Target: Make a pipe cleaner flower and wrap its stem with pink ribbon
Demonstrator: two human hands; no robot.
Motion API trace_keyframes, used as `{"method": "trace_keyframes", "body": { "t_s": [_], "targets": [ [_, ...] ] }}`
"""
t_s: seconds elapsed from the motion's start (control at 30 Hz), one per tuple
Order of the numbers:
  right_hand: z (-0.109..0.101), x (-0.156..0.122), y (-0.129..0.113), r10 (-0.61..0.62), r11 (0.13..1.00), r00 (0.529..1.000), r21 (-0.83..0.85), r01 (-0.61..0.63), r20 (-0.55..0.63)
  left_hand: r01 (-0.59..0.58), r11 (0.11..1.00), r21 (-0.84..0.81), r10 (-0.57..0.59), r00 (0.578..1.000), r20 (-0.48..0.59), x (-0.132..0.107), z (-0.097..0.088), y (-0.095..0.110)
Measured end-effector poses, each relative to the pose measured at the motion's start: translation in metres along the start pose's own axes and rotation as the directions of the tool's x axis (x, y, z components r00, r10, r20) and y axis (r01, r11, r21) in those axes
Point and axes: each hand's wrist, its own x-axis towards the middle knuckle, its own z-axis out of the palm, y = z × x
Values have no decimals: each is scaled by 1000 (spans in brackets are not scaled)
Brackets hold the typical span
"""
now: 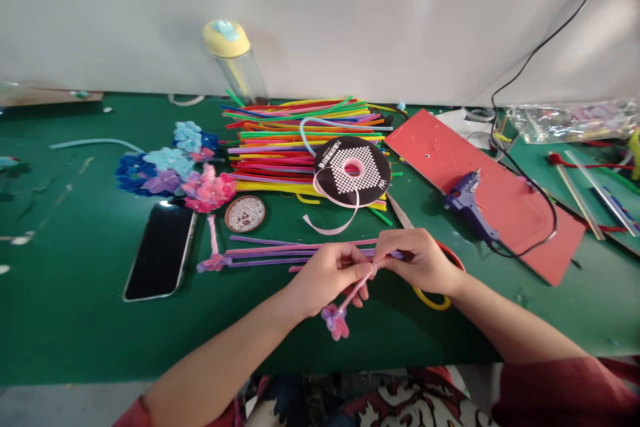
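Between the fingertips of my left hand [330, 277] is the pink stem of a small pipe-cleaner flower [336, 321]. The flower's pink and purple petals hang downward, toward me. My right hand [420, 260] pinches at the stem's upper end, its fingertips touching those of the left. What exactly lies between the right fingertips is too small to make out. Behind both hands lie loose purple and pink pipe cleaners [280, 253], partly covered by them. Another small flower with a pink stem [214, 240] rests at their left end. Scissors [431, 300] with red and yellow handles lie partly under my right hand.
A ribbon spool [325, 180] sits on a heap of coloured pipe cleaners [275, 163]. To the left are fuzzy flowers [207, 187], a phone [161, 250] and a dish of beads [245, 213]. A corded glue gun [470, 207] rests on a red board [540, 240]. A bottle [235, 60] stands behind.
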Motion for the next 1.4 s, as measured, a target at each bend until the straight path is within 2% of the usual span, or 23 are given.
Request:
{"method": "trace_keyframes", "body": {
  "t_s": [0.1,0.2,0.27,0.33,0.4,0.5,0.63,0.73,0.8,0.9,1.13,1.2,1.4],
  "targets": [
    [0,-1,0,6,997,999,-80,-9,-41,-61,990,129,68,996,-51,-2,0,4],
    [1,-2,0,-12,989,995,-148,-3,-101,-130,942,308,173,978,-117,-5,-1,6],
    [2,-3,0,-20,985,991,-173,-3,-134,-149,886,440,226,965,-130,-7,-1,5],
    [3,-4,-1,-17,980,986,-201,-17,-167,-198,791,579,319,941,-114,-8,-1,4],
    [5,-4,-2,-7,972,978,-231,-42,-208,-291,650,702,464,883,-64,-9,0,2],
    [8,-4,-4,12,964,964,-253,-82,-265,-378,415,828,657,754,15,-9,2,-3],
    [15,-7,-4,56,960,949,-245,-136,-312,-318,164,934,783,618,73,-6,4,-15],
    [20,-9,-4,87,967,942,-199,-157,-324,-248,68,966,824,560,86,-4,4,-21],
    [21,-10,-5,104,972,938,-168,-166,-329,-218,46,975,833,547,83,-4,3,-23],
    [22,-10,-6,123,973,934,-145,-180,-336,-200,44,979,832,549,75,-3,2,-24],
    [20,-10,-5,219,968,923,-52,-247,-318,-265,128,956,851,525,31,-2,3,-21],
    [19,-11,-5,246,964,916,-23,-266,-316,-300,186,936,841,542,7,-3,4,-18],
    [20,-11,-3,294,956,904,82,-283,-310,-352,390,851,762,642,-84,-4,4,-11]
  ]
}}
